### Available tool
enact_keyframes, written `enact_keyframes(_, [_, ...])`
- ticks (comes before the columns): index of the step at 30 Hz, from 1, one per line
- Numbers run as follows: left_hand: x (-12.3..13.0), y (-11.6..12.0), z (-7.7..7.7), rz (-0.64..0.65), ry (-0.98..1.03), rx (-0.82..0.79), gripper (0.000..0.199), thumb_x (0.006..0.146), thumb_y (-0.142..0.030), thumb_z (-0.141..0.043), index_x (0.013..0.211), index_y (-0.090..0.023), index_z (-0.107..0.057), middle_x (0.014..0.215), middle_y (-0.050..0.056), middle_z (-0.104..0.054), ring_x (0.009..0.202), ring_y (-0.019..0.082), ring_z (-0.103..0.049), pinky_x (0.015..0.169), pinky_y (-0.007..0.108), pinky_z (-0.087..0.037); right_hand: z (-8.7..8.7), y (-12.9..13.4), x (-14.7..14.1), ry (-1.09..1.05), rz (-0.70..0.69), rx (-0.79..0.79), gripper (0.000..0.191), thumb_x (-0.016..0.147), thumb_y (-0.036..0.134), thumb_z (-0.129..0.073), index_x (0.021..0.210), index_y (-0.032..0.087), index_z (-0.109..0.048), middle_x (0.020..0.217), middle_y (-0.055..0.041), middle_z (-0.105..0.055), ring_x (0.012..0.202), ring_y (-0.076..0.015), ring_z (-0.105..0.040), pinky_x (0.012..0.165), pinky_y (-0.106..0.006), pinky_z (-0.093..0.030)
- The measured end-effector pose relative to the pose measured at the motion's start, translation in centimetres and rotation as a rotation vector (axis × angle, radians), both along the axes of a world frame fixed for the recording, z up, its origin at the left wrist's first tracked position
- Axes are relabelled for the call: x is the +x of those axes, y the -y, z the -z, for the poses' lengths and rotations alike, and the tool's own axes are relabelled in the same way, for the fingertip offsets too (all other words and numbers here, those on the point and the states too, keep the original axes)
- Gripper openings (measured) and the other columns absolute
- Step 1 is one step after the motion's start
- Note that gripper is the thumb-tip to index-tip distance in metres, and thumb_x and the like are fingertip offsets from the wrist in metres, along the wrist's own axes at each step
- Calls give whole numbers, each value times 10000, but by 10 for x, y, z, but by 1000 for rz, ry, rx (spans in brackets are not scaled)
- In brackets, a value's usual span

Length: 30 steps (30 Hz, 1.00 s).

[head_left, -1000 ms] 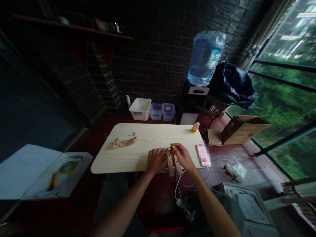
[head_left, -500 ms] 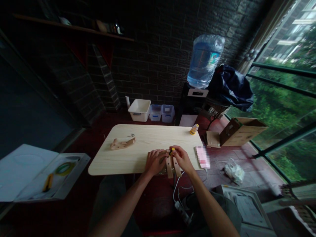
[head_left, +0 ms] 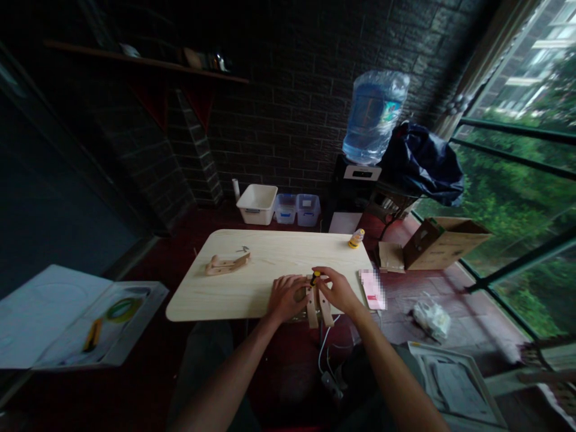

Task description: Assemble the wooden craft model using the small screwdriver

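Movement since the earlier frame was slight: the head view had shifted a little, while both hands stayed at work near the desk's front edge. Far left, an open white case [head_left: 132, 343] held an orange-and-black tool [head_left: 92, 335] and a green-yellow coil [head_left: 121, 308]. On the left part of the pale desk [head_left: 202, 300] lay a curved wooden piece [head_left: 228, 264], with small dark metal bits [head_left: 243, 249] just beyond it. Behind the desk, on the floor, stood a white bin [head_left: 256, 215] and, to its right, two clear tubs [head_left: 308, 216].

Left hand [head_left: 288, 297] lay against the left side of two wooden slats [head_left: 312, 312]; I could not tell whether it gripped them. These slats sat right of the desk's middle, side by side, near ends reaching past its front edge. Right hand [head_left: 335, 289] had its fingertips pinched on a yellow-and-black tool [head_left: 315, 276] at the slats' far end. The hands were close together.

Farther right: a small bottle [head_left: 356, 239] near the far corner, a pink item [head_left: 372, 289], blurred, at the right edge, and a cardboard box [head_left: 441, 249] on the floor.
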<state>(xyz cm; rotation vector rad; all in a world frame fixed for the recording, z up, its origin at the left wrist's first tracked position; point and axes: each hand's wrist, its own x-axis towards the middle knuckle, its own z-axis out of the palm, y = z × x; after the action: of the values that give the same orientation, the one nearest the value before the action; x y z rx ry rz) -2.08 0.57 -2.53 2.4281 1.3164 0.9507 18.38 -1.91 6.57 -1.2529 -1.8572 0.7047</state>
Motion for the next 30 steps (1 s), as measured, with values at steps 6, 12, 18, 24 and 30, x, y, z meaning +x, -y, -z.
enact_keyframes(6, [2, 2, -2, -10, -16, 5, 334, 853, -386, -697, 1187, -369, -676, 1317, -1, -644, 1261, 249, -522, 1075, 445, -382, -41, -10, -1, 659, -89, -65, 270, 983, 265, -537, 1237, 194, -594, 1122, -93, -718, 949, -188, -697, 850, -285, -504])
enact_keyframes(12, [2, 0, -1, -3, -26, 7, 346, 842, -380, -709, 1185, -360, -669, 1318, 6, -643, 1259, 260, -525, 1075, 454, -385, -49, -33, -25, 1104, -238, -81, 285, 1030, 334, -476, 1190, 145, -617, 1113, -164, -725, 1017, -255, -707, 814, -309, -514])
enact_keyframes(18, [2, 0, -3, -10, -28, -5, 397, 819, -365, -737, 1207, -365, -658, 1307, 12, -650, 1245, 264, -535, 1068, 454, -392, -46, -41, -30, 1154, -251, -48, 286, 1029, 348, -493, 1180, 142, -621, 1097, -162, -736, 1013, -250, -716, 812, -306, -529])
enact_keyframes(24, [3, 0, -4, -12, -19, 2, 370, 829, -354, -725, 1195, -373, -670, 1305, 8, -653, 1248, 256, -539, 1069, 449, -396, -55, -40, -23, 1137, -257, -84, 308, 1016, 379, -513, 1202, 152, -604, 1130, -162, -735, 1058, -258, -710, 833, -308, -529])
enact_keyframes(30, [3, 0, -3, -11, -23, 1, 375, 825, -354, -728, 1195, -377, -671, 1311, -1, -651, 1251, 250, -536, 1070, 445, -391, -54, -37, -21, 1173, -250, -45, 290, 1026, 328, -487, 1224, 136, -579, 1129, -165, -730, 1042, -269, -715, 814, -329, -546])
